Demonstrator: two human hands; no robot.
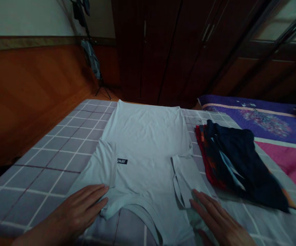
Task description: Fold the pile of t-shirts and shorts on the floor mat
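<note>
A light grey T-shirt [148,136] lies spread on the checked bed sheet [60,147], its neckline toward me and its hem at the far side. Both sleeves are turned inward over the body, and a small black label shows on the left of the chest. My left hand [78,208] rests flat on the shirt by the left sleeve, fingers stretched out. On the other side, my right hand [216,218] touches the shirt beside the right sleeve, its fingers extended and its lower part cut off by the frame edge.
A pile of folded dark and red clothes [247,160] lies on the bed to the right. Beyond it is a purple and pink cover [255,116]. Dark wardrobes [160,51] stand behind the bed, and a stand with hanging clothes [93,59] is at the back left.
</note>
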